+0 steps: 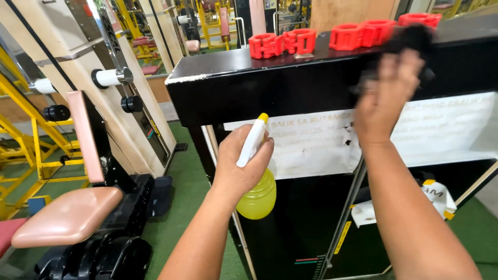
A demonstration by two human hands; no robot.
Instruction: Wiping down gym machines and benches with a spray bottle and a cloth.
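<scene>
**Two hands at a black cabinet, one with a spray bottle, one with a dark cloth**

Two bare hands work at the front of a tall black cabinet (270, 83) in a gym. The left hand (239, 165) is closed around the neck of a yellow spray bottle (258, 196), whose white nozzle with a yellow tip points up toward the cabinet's upper front; the round yellow body hangs below the fist, in front of the cabinet's lower face. The right hand (385, 98) is raised against the cabinet's upper front edge and presses a dark cloth (410, 44) there. The cloth is blurred, so how far the fingers curl into it cannot be told, though the hand is plainly on it.

Along the cabinet's top stand red plastic collars (282, 43) in a loose row, some touching one another. The cloth lies just beside the right-hand ones. Below the black top band, a white paper notice (316, 150) is stuck across the cabinet's front, between the two hands and behind the bottle's nozzle.

Left of the cabinet stands a weight machine with a pink padded seat (67, 215) and a cream frame (57, 62); yellow frames show farther left. Green flooring (192, 171) runs beside the cabinet's foot.
</scene>
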